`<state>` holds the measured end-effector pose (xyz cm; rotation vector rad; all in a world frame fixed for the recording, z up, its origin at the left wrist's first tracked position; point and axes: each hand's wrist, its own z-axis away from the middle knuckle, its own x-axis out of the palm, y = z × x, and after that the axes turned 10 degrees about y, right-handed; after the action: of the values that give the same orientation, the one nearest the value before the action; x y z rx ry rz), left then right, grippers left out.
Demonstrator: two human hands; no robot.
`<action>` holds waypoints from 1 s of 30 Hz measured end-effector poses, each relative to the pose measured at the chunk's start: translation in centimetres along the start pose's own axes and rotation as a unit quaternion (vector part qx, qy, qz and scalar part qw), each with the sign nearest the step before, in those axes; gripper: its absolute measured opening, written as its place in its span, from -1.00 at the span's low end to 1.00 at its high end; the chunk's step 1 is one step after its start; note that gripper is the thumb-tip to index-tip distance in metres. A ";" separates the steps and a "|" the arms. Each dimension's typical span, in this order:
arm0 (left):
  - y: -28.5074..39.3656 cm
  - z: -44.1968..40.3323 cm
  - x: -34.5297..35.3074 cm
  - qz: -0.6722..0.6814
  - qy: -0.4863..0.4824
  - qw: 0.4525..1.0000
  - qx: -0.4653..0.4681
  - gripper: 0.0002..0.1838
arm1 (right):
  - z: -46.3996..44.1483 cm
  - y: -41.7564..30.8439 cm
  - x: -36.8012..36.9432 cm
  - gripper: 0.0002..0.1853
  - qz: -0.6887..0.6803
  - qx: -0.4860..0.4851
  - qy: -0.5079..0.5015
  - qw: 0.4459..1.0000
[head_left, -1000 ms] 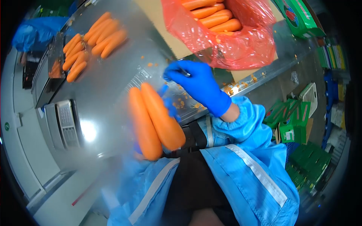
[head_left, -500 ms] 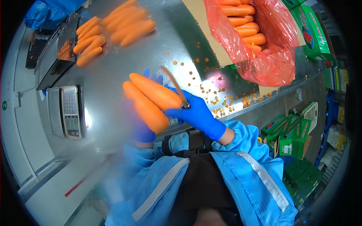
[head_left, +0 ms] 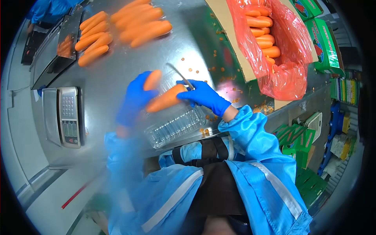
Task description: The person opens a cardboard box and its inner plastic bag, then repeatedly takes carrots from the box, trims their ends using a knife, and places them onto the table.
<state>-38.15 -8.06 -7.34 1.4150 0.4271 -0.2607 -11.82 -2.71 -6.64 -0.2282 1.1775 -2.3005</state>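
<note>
My left hand (head_left: 137, 96), in a blue glove, is closed on a carrot (head_left: 152, 80) over the metal table (head_left: 105, 82). A second carrot (head_left: 167, 98) slants between my two hands, its thick end by my right fingers. My right hand (head_left: 203, 96), also gloved, grips a knife (head_left: 181, 75) whose thin blade points up and left, and its fingertips touch that second carrot. Just below the hands lies a clear plastic tray (head_left: 176, 127). Blur partly hides my left fingers.
Carrot groups (head_left: 143, 23) lie at the upper left. A scale (head_left: 68, 117) stands at left. An open box with a red bag (head_left: 288, 66) of carrots is at upper right, near green cartons (head_left: 323, 47). Small carrot trimmings (head_left: 264, 107) dot the table. Another person's blue sleeve (head_left: 43, 11) shows top left.
The two carrots have come apart from side by side. My left hand has moved up and left with one. The knife blade now points up-left, and the clear tray is in plain view.
</note>
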 end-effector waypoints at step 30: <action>-10.3 -5.7 -8.9 -0.619 0.205 0.758 -0.024 0.08 | 5.4 6.2 -1.8 -0.71 -0.075 0.046 0.141 0.986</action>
<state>-51.29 -4.66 -13.24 0.9214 1.7205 -1.0017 -5.89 -8.45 -8.10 0.0493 1.2200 -2.5764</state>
